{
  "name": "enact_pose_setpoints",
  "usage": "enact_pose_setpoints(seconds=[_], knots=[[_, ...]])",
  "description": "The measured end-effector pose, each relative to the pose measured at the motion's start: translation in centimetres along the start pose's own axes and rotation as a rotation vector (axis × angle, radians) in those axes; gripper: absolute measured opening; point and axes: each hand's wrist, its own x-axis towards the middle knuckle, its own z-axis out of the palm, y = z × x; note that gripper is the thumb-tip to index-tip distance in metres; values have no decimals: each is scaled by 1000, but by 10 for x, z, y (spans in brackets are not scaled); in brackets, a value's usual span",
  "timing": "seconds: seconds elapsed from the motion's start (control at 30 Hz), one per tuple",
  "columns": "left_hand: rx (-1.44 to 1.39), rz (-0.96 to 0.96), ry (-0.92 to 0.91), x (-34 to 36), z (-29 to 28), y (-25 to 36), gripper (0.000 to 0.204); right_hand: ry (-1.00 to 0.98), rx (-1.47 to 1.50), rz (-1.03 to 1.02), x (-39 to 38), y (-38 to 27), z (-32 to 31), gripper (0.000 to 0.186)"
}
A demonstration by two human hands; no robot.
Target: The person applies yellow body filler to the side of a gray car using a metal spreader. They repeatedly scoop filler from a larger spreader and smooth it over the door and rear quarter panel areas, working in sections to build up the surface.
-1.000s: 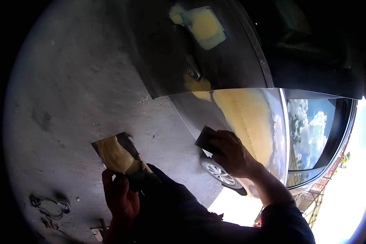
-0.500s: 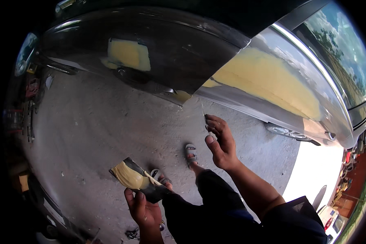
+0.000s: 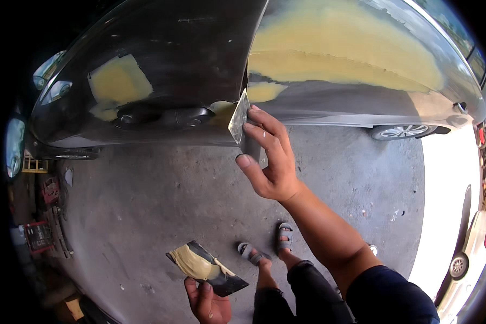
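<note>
My right hand (image 3: 270, 151) is closed on a thin, flat putty spreader (image 3: 240, 117), whose blade is raised up to the edge of the dark car door (image 3: 194, 59). Whether the blade touches the panel I cannot tell. Beside it on the door lies a small smear of yellow filler (image 3: 221, 109). Low in front of me, my left hand (image 3: 208, 303) grips the edge of a dark flat mixing board (image 3: 227, 283) that carries a thick mound of yellow body filler (image 3: 193, 263). A black door handle (image 3: 164, 116) sits left of the spreader.
A large yellow filler patch (image 3: 340, 51) covers the grey rear panel, and a squarer patch (image 3: 120, 80) marks the door. Below the panel is a wheel (image 3: 402, 132). Red tool cases (image 3: 39, 236) stand on the concrete floor (image 3: 162, 200) at left; a white car (image 3: 470, 264) is at right.
My right hand has lifted the spreader left and up to the door's edge. The view has turned and come nearer the car. The board has dropped lower in the picture, still in my left hand.
</note>
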Motion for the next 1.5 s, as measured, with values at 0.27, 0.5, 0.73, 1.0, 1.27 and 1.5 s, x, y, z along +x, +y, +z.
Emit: enact_pose_setpoints(seconds=[0.27, 0.5, 0.73, 1.0, 1.27, 1.5], knots=[[9, -6, 25, 20, 2, -7, 43, 14, 330, 549, -75, 15, 0, 36], [-15, -22, -66, 46, 33, 1, 43, -436, 932, 598, -109, -88, -36, 37], [136, 197, -103, 47, 31, 20, 43, -357, -73, 467, -124, -54, -33, 43], [144, 152, -21, 29, -2, 6, 46, 145, -523, 219, -76, -19, -2, 49], [149, 131, -5, 24, -30, -5, 45, 340, -650, -29, -45, 13, 16, 51], [163, 152, -4, 26, -47, -5, 45, 400, -643, -106, -30, 27, 31, 48]])
